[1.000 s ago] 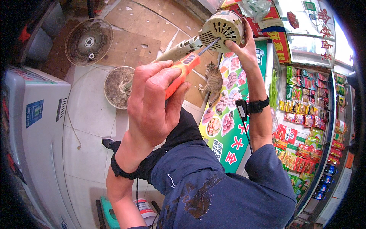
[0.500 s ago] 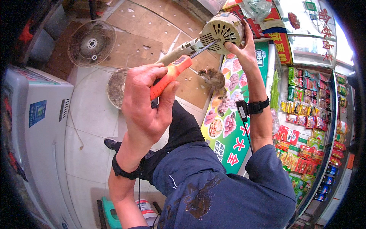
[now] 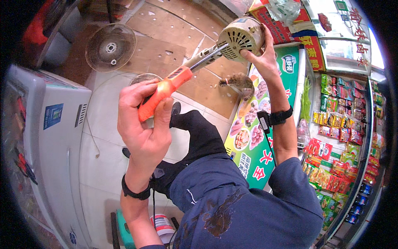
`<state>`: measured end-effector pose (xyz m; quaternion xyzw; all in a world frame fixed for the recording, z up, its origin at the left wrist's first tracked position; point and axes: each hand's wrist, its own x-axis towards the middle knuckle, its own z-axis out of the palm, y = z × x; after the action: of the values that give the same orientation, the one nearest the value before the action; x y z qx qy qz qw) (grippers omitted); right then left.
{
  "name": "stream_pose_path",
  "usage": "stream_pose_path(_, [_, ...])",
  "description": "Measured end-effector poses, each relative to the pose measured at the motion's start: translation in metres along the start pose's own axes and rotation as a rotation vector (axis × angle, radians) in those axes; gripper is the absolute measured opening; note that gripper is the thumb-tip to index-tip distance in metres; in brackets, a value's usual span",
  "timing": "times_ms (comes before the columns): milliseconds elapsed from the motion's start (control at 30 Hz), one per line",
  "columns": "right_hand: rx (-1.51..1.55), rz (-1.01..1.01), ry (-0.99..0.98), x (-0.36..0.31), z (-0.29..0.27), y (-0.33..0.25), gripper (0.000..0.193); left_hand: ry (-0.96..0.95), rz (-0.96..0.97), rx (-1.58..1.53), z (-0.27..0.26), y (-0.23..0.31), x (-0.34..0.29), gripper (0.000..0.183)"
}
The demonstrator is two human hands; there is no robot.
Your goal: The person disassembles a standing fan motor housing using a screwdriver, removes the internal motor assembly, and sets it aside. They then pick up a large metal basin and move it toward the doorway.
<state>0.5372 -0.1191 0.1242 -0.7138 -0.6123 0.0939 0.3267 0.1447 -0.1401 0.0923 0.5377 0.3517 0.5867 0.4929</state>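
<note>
My left hand (image 3: 145,118) is closed around the orange handle of a screwdriver (image 3: 168,89). Its metal shaft points up and right, the tip at the slotted face of a dirty cream fan motor housing (image 3: 240,37). Whether the tip touches a screw is too small to tell. Up high, my right hand (image 3: 265,56) grips that housing from its right side, thumb on the vented face and fingers behind. A pale fan pole (image 3: 203,58) reaches down and left from the housing, partly behind the screwdriver.
A round wire fan grille (image 3: 111,47) lies on brown cardboard (image 3: 161,37) at the far left. A furry cat (image 3: 239,84) is beside the green food-picture counter (image 3: 248,153). A white freezer (image 3: 58,112) stands left, snack packets (image 3: 331,133) hang right, and a bucket (image 3: 162,224) stands below.
My left hand and the screwdriver have drawn back left, and the tip sits farther left on the housing. My leg has shifted and a second shoe shows. The right hand keeps its grip.
</note>
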Motion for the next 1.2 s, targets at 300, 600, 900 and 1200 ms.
stream_pose_path(300, [-0.145,-0.084,0.02,-0.039,0.031,-0.056,0.132,0.041,0.014,0.082,-0.058,0.036,-0.015,0.035])
stream_pose_path(600, [-0.116,-0.136,-0.034,-0.097,0.067,-0.134,0.138,0.033,-0.04,-0.001,-0.109,0.086,-0.036,0.035])
stream_pose_path(900, [-0.251,-0.205,0.061,-0.122,0.068,-0.2,0.125,0.002,0.003,0.034,-0.147,0.116,-0.055,0.036])
stream_pose_path(1200, [1.159,0.288,-0.347,-0.141,0.108,-0.262,0.043,-0.055,0.054,0.194,-0.187,0.145,-0.067,0.03])
